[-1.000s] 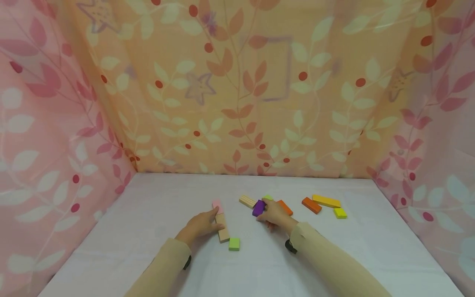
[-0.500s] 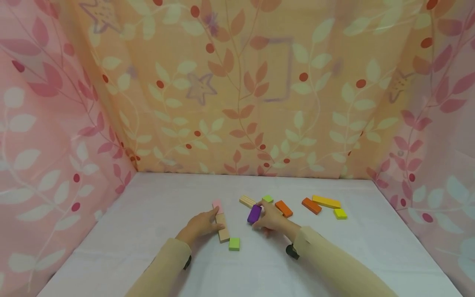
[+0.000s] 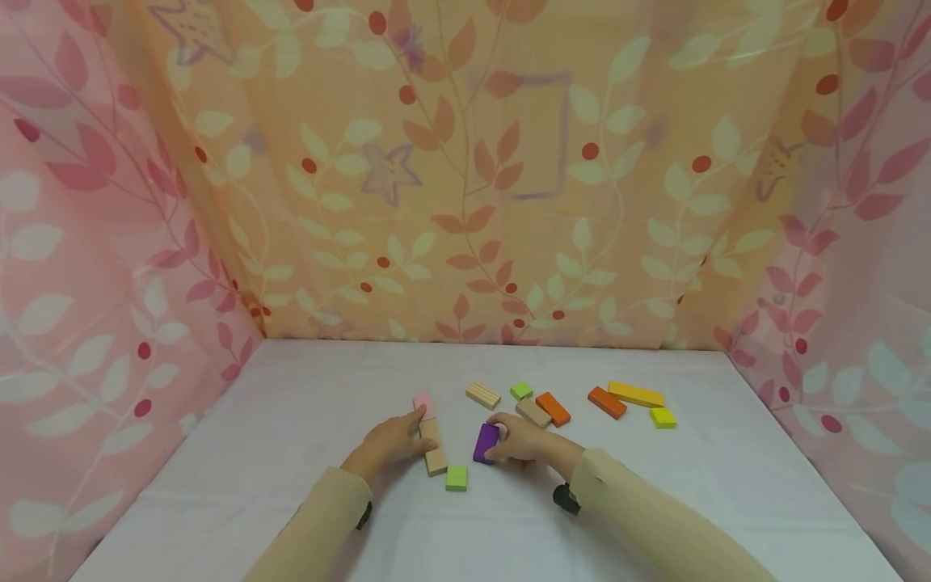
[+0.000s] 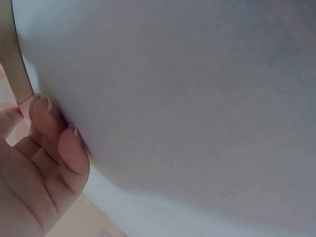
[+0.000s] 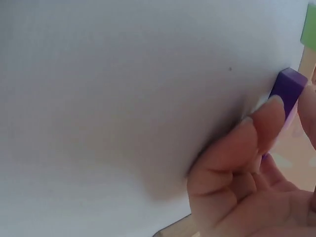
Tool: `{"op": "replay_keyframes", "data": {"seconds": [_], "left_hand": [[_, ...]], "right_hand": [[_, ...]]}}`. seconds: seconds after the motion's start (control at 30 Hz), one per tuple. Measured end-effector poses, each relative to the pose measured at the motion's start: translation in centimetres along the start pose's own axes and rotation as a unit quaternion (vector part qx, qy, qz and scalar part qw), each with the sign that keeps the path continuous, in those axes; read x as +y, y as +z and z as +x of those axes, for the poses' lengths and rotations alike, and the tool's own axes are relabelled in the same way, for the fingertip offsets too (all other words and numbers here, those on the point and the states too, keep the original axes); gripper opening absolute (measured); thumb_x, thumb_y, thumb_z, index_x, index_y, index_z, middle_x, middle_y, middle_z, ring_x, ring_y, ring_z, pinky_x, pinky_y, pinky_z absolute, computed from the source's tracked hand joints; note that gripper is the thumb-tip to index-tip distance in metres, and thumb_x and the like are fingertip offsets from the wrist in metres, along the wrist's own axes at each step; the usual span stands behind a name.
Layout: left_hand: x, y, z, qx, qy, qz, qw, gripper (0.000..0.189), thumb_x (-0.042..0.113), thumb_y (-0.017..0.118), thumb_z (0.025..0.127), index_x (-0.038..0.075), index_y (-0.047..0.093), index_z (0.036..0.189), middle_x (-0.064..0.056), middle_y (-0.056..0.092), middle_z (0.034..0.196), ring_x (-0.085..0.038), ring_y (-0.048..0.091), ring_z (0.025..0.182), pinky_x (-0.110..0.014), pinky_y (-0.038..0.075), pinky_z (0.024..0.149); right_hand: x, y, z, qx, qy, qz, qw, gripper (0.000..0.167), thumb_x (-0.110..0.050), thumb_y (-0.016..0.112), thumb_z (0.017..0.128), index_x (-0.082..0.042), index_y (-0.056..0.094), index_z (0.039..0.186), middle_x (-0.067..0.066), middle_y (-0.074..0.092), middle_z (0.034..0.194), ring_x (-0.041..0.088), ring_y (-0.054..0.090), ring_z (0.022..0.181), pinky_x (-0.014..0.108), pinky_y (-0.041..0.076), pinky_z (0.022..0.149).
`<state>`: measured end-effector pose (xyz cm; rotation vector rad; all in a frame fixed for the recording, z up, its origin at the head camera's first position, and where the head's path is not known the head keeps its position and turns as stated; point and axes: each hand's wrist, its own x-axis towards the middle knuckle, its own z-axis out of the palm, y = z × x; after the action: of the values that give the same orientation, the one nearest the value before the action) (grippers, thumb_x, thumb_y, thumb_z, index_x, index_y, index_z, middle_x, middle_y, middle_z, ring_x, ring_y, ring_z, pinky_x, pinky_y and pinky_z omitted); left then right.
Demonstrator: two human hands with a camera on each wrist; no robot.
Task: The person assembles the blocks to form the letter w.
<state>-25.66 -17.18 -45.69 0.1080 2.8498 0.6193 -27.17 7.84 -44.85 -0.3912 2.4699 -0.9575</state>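
Note:
My right hand (image 3: 520, 440) pinches a purple block (image 3: 486, 443) between thumb and fingers, close over the white cloth; in the right wrist view the purple block (image 5: 289, 90) shows past the curled fingertips. On the left, my left hand (image 3: 393, 440) grips the side of a row made of a pink block (image 3: 423, 402) at the far end and plain wood (image 3: 436, 463) at the near end. Its thumb lies across the wood. In the left wrist view, curled fingers (image 4: 49, 118) meet the joint between wood (image 4: 15, 64) and pink. A green block (image 3: 457, 478) sits by the row's near end.
Behind the right hand lie a ridged wooden block (image 3: 483, 395), a second green block (image 3: 520, 391), a plain wooden block (image 3: 533, 412) and an orange block (image 3: 553, 408). Farther right are another orange block (image 3: 607, 402), a long yellow block (image 3: 636, 394) and a small yellow block (image 3: 663, 418).
My right hand has brought the purple block left and nearer to me, away from the other blocks, uncovering the plain wooden block. The left hand stays on its row.

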Motion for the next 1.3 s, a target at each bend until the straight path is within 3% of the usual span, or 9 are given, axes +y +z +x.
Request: {"op": "replay_keyframes", "data": {"seconds": [0.1, 0.3, 1.03, 1.3], "left_hand": [[0.07, -0.04, -0.01, -0.002, 0.000, 0.002, 1.0000, 0.077, 0.046, 0.069, 0.087, 0.010, 0.040, 0.148, -0.024, 0.050, 0.138, -0.044, 0.045, 0.128, -0.057, 0.035, 0.103], [0.09, -0.11, -0.02, -0.006, 0.001, 0.005, 1.0000, 0.077, 0.047, 0.068, 0.088, 0.009, 0.040, 0.149, -0.024, 0.050, 0.139, -0.044, 0.044, 0.129, -0.057, 0.034, 0.103], [0.03, -0.30, 0.02, -0.009, 0.004, 0.010, 0.9999, 0.078, 0.048, 0.067, 0.088, 0.009, 0.039, 0.149, -0.024, 0.050, 0.139, -0.044, 0.044, 0.129, -0.057, 0.034, 0.103], [0.09, -0.16, 0.01, -0.012, 0.002, 0.000, 0.9999, 0.078, 0.047, 0.068, 0.088, 0.008, 0.039, 0.149, -0.024, 0.049, 0.139, -0.044, 0.043, 0.130, -0.057, 0.033, 0.104]], "right_hand": [[-0.12, 0.11, -0.05, 0.002, 0.006, 0.005, 1.0000, 0.054, -0.023, 0.078, 0.084, -0.015, 0.054, 0.131, 0.007, 0.056, 0.093, 0.014, 0.045, 0.054, 0.025, 0.039, 0.048], [-0.52, 0.31, -0.19, -0.003, 0.012, 0.012, 0.9999, 0.052, -0.021, 0.081, 0.081, -0.016, 0.056, 0.127, 0.008, 0.055, 0.099, 0.015, 0.043, 0.054, 0.025, 0.038, 0.048], [-0.69, 0.66, -0.07, -0.007, 0.010, 0.007, 0.9999, 0.054, -0.023, 0.082, 0.080, -0.019, 0.056, 0.127, 0.010, 0.055, 0.110, 0.016, 0.043, 0.055, 0.027, 0.038, 0.051], [-0.50, 0.38, -0.39, -0.008, 0.001, 0.006, 0.9999, 0.055, -0.024, 0.080, 0.081, -0.017, 0.056, 0.130, 0.009, 0.056, 0.104, 0.015, 0.043, 0.054, 0.026, 0.039, 0.051]]}}
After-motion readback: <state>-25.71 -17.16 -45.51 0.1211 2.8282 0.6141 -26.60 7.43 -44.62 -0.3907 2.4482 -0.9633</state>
